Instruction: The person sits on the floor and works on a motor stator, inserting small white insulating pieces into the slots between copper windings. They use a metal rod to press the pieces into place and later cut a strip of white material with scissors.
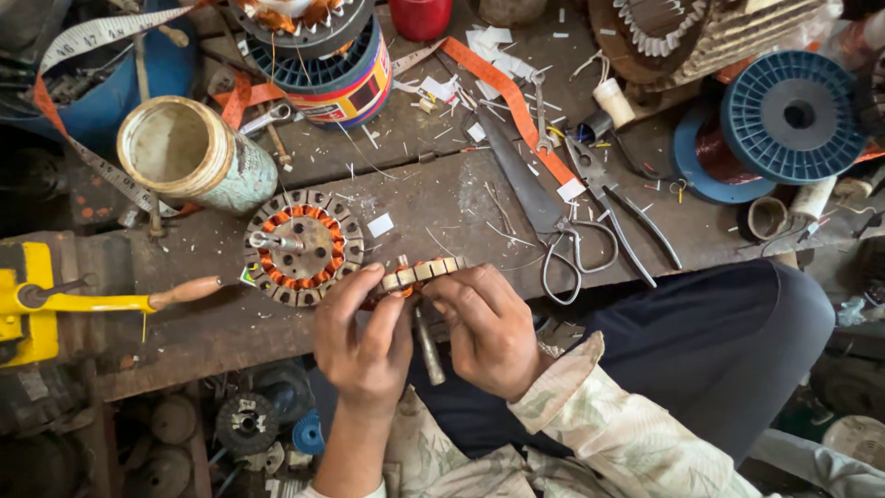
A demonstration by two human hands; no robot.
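Copper-wound stator (419, 277) gripped by both hands – left (361, 337), right (489, 327) – beside another stator (300, 246).

- Soft, even daylight covers the workbench (442, 212); shadows are faint and short.
- The bench's left edge and the space beneath it sink into dimness.
- Mild glare sits on the scissors (553, 221).
- Focus is sharp at centre; wide-angle bending curves the corners.

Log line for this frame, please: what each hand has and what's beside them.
left hand: grips stator | right hand: grips same stator, shaft hanging down | nearby: wound stator on bench, scissors
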